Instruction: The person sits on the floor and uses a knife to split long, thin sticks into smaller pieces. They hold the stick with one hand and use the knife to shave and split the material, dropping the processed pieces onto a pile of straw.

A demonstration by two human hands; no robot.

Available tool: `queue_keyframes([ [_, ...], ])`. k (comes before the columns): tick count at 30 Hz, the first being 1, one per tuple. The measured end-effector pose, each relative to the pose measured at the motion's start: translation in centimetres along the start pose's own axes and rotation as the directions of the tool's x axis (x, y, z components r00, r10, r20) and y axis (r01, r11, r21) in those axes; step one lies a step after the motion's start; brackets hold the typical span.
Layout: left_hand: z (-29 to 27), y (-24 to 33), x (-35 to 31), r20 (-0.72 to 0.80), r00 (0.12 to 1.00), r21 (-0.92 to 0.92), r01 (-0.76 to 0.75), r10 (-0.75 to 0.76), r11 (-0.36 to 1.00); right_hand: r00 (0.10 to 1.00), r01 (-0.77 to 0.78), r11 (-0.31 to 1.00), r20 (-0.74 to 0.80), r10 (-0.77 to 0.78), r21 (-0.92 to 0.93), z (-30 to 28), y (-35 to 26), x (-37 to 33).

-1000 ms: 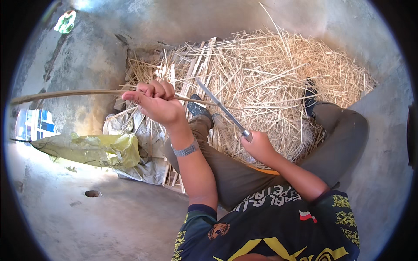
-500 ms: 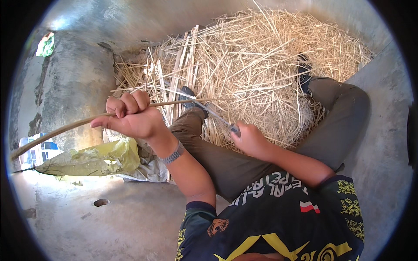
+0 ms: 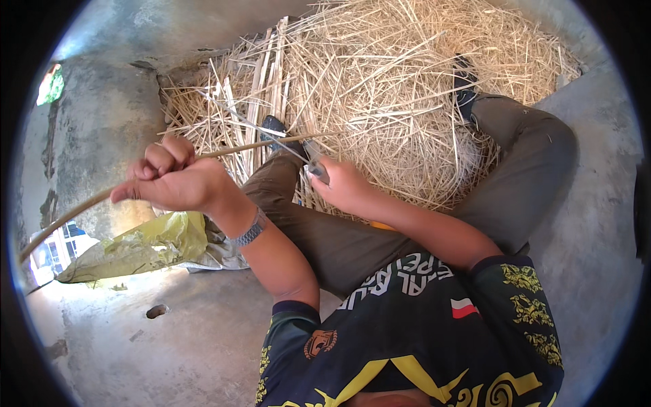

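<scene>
My left hand is closed around a long, thin, slightly curved brown stick, perhaps cane, with the thumb laid along it. The stick runs from the far left edge, past my hand, to a thin tip over the straw. My right hand grips the dark handle of a knife. Its long narrow blade points up and to the left and crosses the stick between my two hands. Whether the blade touches the stick, I cannot tell.
Straw and split strips cover the floor ahead, around my shoes. Long flat strips lie at the straw's left side. A yellowish sack lies by the left wall. The concrete floor has a small hole.
Both hands have shifted left, the right one farther, bringing the knife closer to my left hand. The stick has moved left with my left hand. The whole view has shifted slightly too.
</scene>
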State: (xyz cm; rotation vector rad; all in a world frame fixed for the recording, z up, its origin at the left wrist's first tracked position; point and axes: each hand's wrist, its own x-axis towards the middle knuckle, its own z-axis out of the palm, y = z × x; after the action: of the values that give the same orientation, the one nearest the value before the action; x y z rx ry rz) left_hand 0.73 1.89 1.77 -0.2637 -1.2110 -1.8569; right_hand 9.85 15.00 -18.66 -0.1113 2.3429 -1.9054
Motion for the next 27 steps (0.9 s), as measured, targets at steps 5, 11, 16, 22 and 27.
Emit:
queue_keyframes([
  [5, -2.1, 0.0, 1.2, -0.150, 0.986, 0.149, -0.044, 0.067, 0.988, 0.997, 0.018, 0.998, 0.081, -0.013, -0.063, 1.3, 4.4, -0.6],
  [11, -4.6, -0.2, 2.7, -0.292, 0.951, 0.229, -0.034, 0.102, 0.973, 0.982, 0.158, 0.979, 0.128, -0.142, -0.126, 0.7, 0.0, -1.5],
  [16, -1.8, -0.1, 0.9, -0.179, 0.970, 0.294, -0.110, 0.167, 0.950, 0.980, 0.198, 0.974, 0.028, -0.196, -0.114, 1.2, 0.5, -1.0],
  [22, -0.8, -0.6, -0.2, -0.080, 0.985, 0.284, -0.124, 0.153, 0.951, 0.988, -0.149, 0.982, 0.026, 0.153, -0.112, 0.5, 4.6, 1.1],
  [27, -0.8, -0.3, 0.1, -0.131, 0.976, 0.322, -0.125, 0.175, 0.939, 0.989, 0.129, 0.987, 0.082, -0.122, -0.093, -0.3, -1.1, 0.0],
])
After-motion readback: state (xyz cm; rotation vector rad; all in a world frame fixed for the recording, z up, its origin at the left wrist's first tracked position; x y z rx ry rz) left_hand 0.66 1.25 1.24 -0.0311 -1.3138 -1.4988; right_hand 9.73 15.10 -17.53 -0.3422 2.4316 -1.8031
